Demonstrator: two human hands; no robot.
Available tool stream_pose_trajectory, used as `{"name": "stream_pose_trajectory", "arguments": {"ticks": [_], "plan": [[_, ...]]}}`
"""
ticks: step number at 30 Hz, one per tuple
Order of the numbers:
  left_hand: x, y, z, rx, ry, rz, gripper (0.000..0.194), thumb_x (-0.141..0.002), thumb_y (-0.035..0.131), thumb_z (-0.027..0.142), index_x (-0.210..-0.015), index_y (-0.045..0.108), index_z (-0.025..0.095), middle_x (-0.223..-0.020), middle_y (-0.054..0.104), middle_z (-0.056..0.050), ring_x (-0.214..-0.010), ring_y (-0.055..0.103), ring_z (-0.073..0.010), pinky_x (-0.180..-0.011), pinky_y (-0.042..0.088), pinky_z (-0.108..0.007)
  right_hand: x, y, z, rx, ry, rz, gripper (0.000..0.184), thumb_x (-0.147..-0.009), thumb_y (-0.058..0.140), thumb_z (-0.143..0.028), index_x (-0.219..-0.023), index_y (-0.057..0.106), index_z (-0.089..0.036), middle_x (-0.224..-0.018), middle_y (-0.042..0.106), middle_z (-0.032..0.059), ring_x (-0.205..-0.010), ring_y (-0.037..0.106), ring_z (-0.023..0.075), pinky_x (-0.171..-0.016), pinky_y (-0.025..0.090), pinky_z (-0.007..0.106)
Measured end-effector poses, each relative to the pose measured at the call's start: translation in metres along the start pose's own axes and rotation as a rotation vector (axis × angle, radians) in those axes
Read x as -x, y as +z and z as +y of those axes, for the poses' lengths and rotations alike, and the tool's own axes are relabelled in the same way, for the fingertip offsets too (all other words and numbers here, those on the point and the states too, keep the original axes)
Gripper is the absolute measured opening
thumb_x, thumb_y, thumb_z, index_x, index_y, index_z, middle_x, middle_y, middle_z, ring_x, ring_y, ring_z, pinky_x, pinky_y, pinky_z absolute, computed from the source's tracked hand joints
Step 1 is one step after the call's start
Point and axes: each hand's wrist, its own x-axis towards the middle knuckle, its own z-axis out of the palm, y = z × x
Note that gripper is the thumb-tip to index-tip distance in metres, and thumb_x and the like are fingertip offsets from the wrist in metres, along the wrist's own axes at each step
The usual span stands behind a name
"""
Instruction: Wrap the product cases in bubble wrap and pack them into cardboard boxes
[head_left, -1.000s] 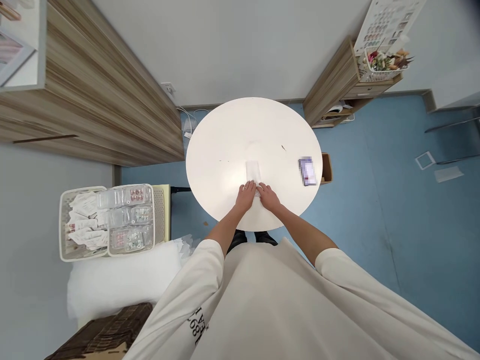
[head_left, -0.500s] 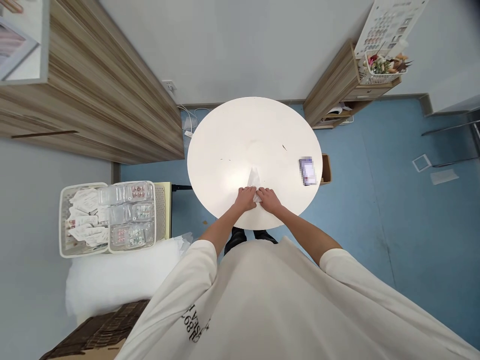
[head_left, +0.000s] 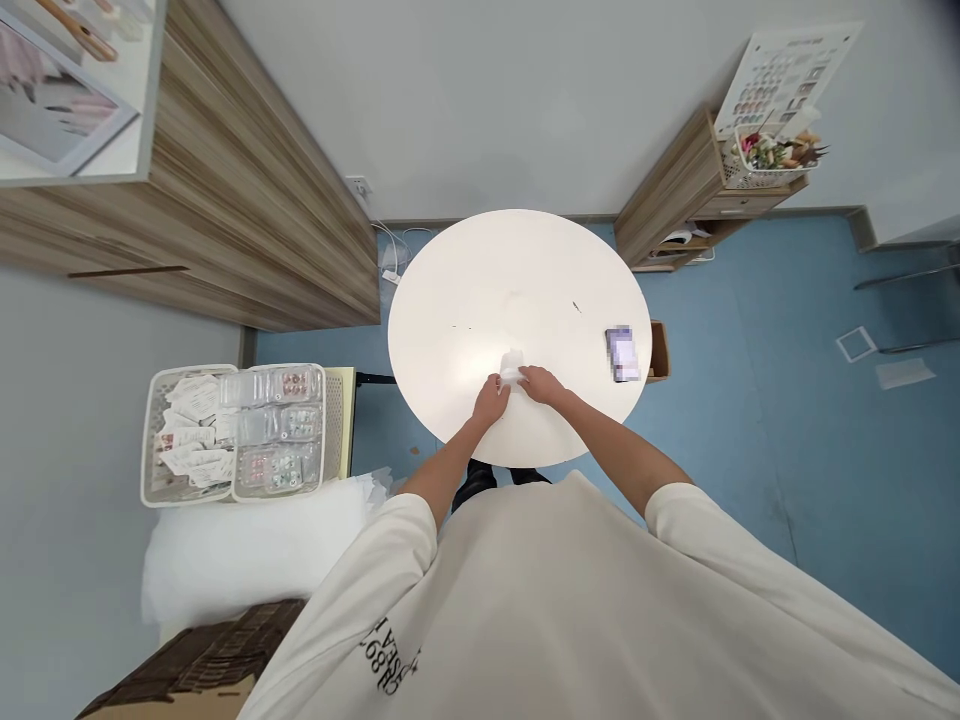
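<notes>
Over the near half of the round white table (head_left: 555, 270), a small white folded piece (head_left: 512, 360), like tissue or thin paper, is between my hands. My left hand (head_left: 491, 398) is closed on its near left edge. From the right, my right hand (head_left: 541, 384) pinches the other side, thumb and fingers together. The piece looks layered and roughly square; its exact material is too small to tell. Close to the table's right edge lies a purple phone-like object (head_left: 622, 354), blurred over.
Two white baskets (head_left: 187, 500) with cards and clear boxes stand at left, above a white plastic roll (head_left: 247, 555). A tall wooden cabinet (head_left: 262, 170) rises at the back left. A wooden side cabinet (head_left: 675, 190) bears a flower basket (head_left: 772, 160).
The white piece has gone from a long pointed shape to a compact, squarer one. My hands have moved slightly forward and apart, and the camera view has shifted a little.
</notes>
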Motion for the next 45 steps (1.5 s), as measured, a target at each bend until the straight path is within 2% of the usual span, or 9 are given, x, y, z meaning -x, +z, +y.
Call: {"name": "stream_pose_trajectory", "arguments": {"ticks": [4, 9, 12, 18, 24, 29, 34, 38, 45], "plan": [[0.01, 0.009, -0.01, -0.019, 0.058, 0.035, 0.064, -0.097, 0.048, 0.032, -0.154, 0.022, 0.019, -0.153, 0.044, -0.017, -0.134, 0.052, -0.0257, -0.103, 0.046, -0.038, -0.017, 0.011, -0.004, -0.108, 0.121, 0.151, 0.037, -0.1, 0.049, -0.028, -0.136, 0.05, -0.02, -0.125, 0.06, 0.0156, -0.111, 0.06, 0.0298, -0.09, 0.046, 0.037], [0.018, 0.011, -0.013, -0.394, 0.249, 0.023, 0.073, -0.091, 0.05, 0.022, -0.159, 0.021, 0.019, -0.167, 0.019, -0.016, -0.15, 0.029, -0.0336, -0.116, 0.034, -0.048, -0.025, 0.027, -0.005, -0.253, 0.283, 0.319, 0.037, -0.095, 0.052, -0.031, -0.13, 0.043, -0.02, -0.124, 0.057, 0.0138, -0.1, 0.06, 0.0268, -0.082, 0.048, 0.038], [0.018, 0.011, -0.016, -0.62, 0.341, 0.014, 0.077, -0.088, 0.05, 0.014, -0.16, 0.022, 0.02, -0.17, 0.01, -0.013, -0.154, 0.018, -0.0341, -0.121, 0.023, -0.053, -0.022, 0.035, -0.005, -0.303, 0.325, 0.356, 0.028, -0.093, 0.052, -0.032, -0.118, 0.045, -0.022, -0.118, 0.058, 0.0113, -0.092, 0.059, 0.024, -0.077, 0.048, 0.036], [0.016, 0.004, -0.023, -0.778, 0.402, -0.03, 0.083, -0.085, 0.051, 0.012, -0.161, 0.02, 0.019, -0.17, 0.008, -0.013, -0.153, 0.02, -0.0329, -0.122, 0.019, -0.054, -0.013, 0.047, -0.008, -0.443, 0.309, 0.352, 0.03, -0.084, 0.055, -0.025, -0.112, 0.043, -0.024, -0.089, 0.06, 0.0009, -0.079, 0.058, 0.0205, -0.069, 0.045, 0.031], [0.017, -0.033, -0.038, -0.792, 0.295, 0.034, 0.081, -0.087, 0.049, 0.014, -0.162, 0.018, 0.016, -0.169, 0.012, -0.015, -0.153, 0.021, -0.0327, -0.122, 0.02, -0.053, -0.042, 0.059, -0.051, -0.555, 0.266, 0.36, 0.028, -0.083, 0.057, -0.029, -0.107, 0.043, -0.026, -0.082, 0.058, -0.0022, -0.076, 0.059, 0.0197, -0.068, 0.044, 0.03], [0.016, -0.083, -0.072, -0.815, 0.194, 0.085, 0.084, -0.087, 0.047, 0.014, -0.163, 0.012, 0.02, -0.17, 0.01, -0.01, -0.153, 0.021, -0.0345, -0.122, 0.02, -0.056, -0.082, 0.069, -0.108, -0.534, 0.151, 0.357, 0.026, -0.083, 0.055, -0.028, -0.108, 0.046, -0.026, -0.087, 0.059, 0.0001, -0.079, 0.059, 0.0207, -0.071, 0.046, 0.032], [0.007, -0.122, -0.101, -0.831, 0.145, 0.104, 0.09, -0.084, 0.047, 0.013, -0.164, 0.007, 0.025, -0.171, 0.006, -0.003, -0.154, 0.016, -0.0344, -0.124, 0.015, -0.058, -0.112, 0.074, -0.144, -0.474, 0.09, 0.366, 0.026, -0.086, 0.054, -0.029, -0.111, 0.048, -0.025, -0.093, 0.062, 0.0031, -0.087, 0.059, 0.0227, -0.077, 0.047, 0.035], [0.0, -0.135, -0.109, -0.766, 0.124, 0.106, 0.091, -0.083, 0.047, 0.013, -0.164, 0.007, 0.027, -0.171, 0.006, -0.002, -0.154, 0.018, -0.0358, -0.123, 0.015, -0.059, -0.125, 0.073, -0.157, -0.448, 0.1, 0.351, 0.027, -0.087, 0.055, -0.03, -0.112, 0.048, -0.025, -0.092, 0.062, 0.0029, -0.086, 0.059, 0.0223, -0.077, 0.047, 0.034], [-0.002, -0.135, -0.106, -0.65, 0.152, 0.114, 0.088, -0.086, 0.05, 0.017, -0.164, 0.009, 0.027, -0.171, 0.011, -0.007, -0.149, 0.029, -0.0361, -0.122, 0.019, -0.058, -0.122, 0.072, -0.164, -0.393, 0.132, 0.326, 0.032, -0.089, 0.05, -0.026, -0.121, 0.047, -0.023, -0.098, 0.062, 0.0048, -0.087, 0.059, 0.0222, -0.078, 0.049, 0.035]]}}
